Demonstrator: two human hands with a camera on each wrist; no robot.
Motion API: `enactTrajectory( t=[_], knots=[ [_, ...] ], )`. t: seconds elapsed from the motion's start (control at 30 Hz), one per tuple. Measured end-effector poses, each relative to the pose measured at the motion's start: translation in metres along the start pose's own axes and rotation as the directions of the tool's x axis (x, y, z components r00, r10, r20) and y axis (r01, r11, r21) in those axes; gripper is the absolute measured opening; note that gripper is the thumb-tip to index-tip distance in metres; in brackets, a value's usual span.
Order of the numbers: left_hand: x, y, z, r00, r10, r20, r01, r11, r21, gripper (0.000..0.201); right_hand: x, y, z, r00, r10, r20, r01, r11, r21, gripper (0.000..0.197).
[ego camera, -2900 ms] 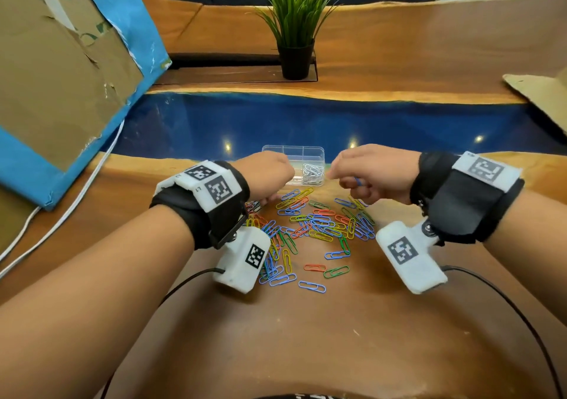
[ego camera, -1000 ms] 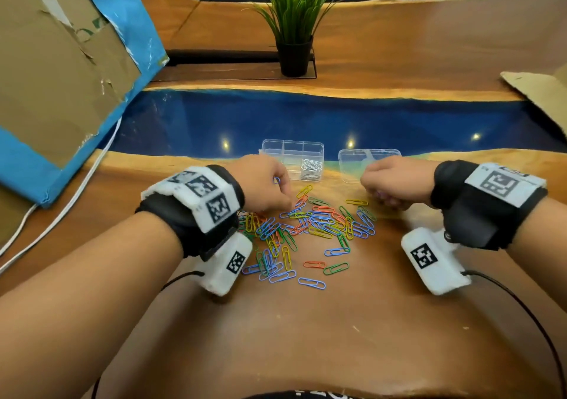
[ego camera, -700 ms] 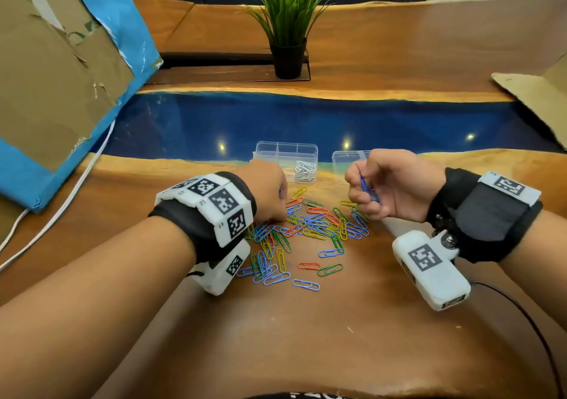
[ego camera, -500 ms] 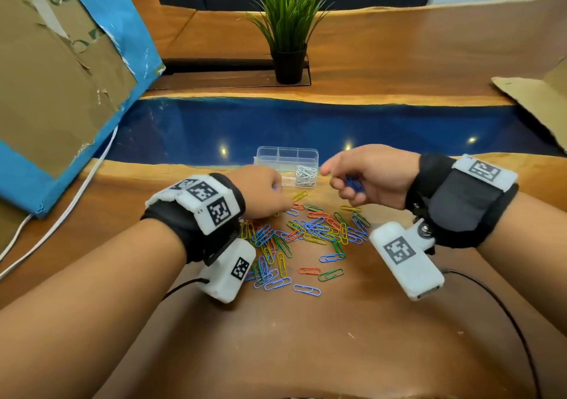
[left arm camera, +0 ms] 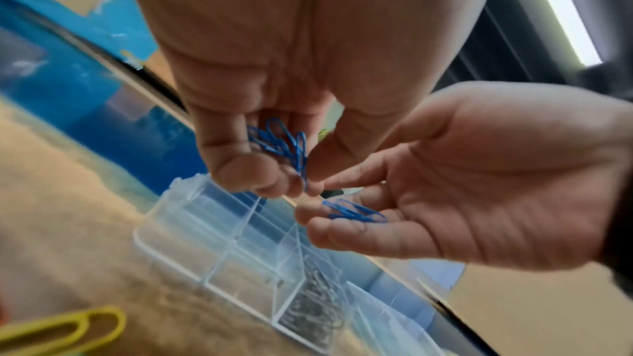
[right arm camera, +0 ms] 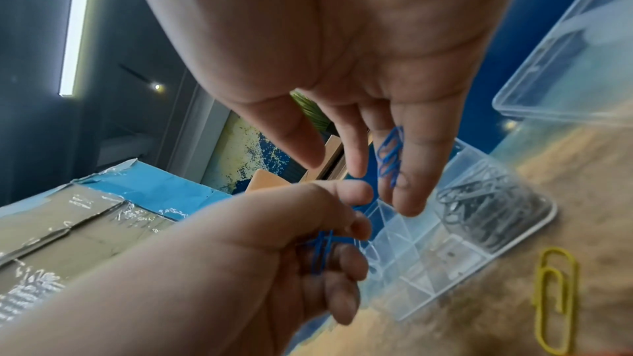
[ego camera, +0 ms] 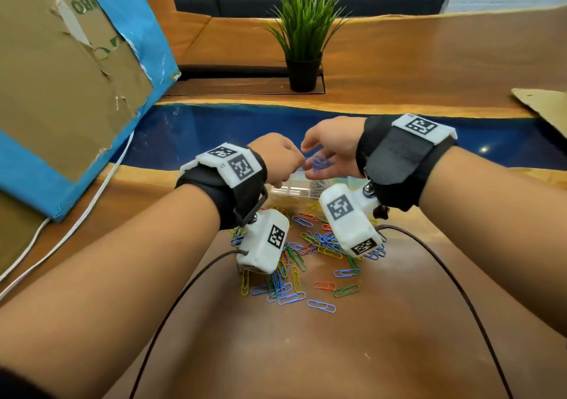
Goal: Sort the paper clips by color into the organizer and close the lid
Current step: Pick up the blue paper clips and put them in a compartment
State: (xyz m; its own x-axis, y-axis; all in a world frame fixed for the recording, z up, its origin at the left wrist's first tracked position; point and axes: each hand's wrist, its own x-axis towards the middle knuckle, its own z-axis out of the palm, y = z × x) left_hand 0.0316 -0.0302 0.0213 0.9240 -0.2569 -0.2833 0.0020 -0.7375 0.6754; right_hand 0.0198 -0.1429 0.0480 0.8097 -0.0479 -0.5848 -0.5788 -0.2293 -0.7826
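Both hands hover close together above the clear organizer (ego camera: 293,189), which they partly hide. My left hand (ego camera: 285,162) curls its fingers round a bunch of blue paper clips (left arm camera: 277,145). Facing it, my right hand (ego camera: 334,146) is spread with straight fingers, and a few blue clips (left arm camera: 352,211) lie loose on them. The two hands' fingertips nearly touch. Below, one organizer compartment holds silver clips (right arm camera: 489,207); the other compartments in view look bare. A mixed pile of colored clips (ego camera: 306,263) lies on the wooden table nearer to me.
The detached clear lid (right arm camera: 582,64) lies right of the organizer. A yellow clip (right arm camera: 555,302) lies on the wood by the box. A cardboard and blue panel (ego camera: 76,76) leans at the left, a potted plant (ego camera: 303,39) stands behind, and cables trail from both wrist cameras.
Both hands rose from the clip pile and came together over the organizer. The right hand, earlier closed round blue clips, has spread its fingers with the clips lying on them.
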Motion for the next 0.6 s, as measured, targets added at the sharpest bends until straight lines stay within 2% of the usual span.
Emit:
enactTrajectory(
  t=[0.17,0.23,0.33,0.43,0.6],
  knots=[
    [-0.0016,0.0080,0.0007,0.997,0.068,0.025,-0.073,0.958,0.279,0.028,0.0003,-0.0021,0.0020,1.000,0.019,0.022,-0.017,0.999,-0.051,0.016],
    [-0.0010,0.0069,-0.0001,0.996,0.083,0.039,-0.092,0.931,0.354,0.035,0.0013,-0.0016,0.0021,1.000,-0.014,0.020,0.015,0.999,-0.051,0.029],
    [-0.0002,0.0053,-0.0019,0.994,0.104,0.045,-0.113,0.913,0.392,0.036,0.0013,-0.0017,0.0017,0.999,-0.040,0.014,0.041,0.997,-0.066,0.046],
    [0.0009,0.0046,-0.0036,0.991,0.131,0.027,-0.131,0.906,0.403,0.036,0.0006,-0.0008,0.0011,1.000,0.018,0.002,-0.018,0.996,-0.093,0.046],
    [0.0019,0.0011,-0.0057,0.992,0.126,-0.010,-0.115,0.930,0.348,0.042,0.0012,0.0009,0.0015,0.999,-0.030,-0.018,0.028,0.993,-0.114,0.048]
  ],
)
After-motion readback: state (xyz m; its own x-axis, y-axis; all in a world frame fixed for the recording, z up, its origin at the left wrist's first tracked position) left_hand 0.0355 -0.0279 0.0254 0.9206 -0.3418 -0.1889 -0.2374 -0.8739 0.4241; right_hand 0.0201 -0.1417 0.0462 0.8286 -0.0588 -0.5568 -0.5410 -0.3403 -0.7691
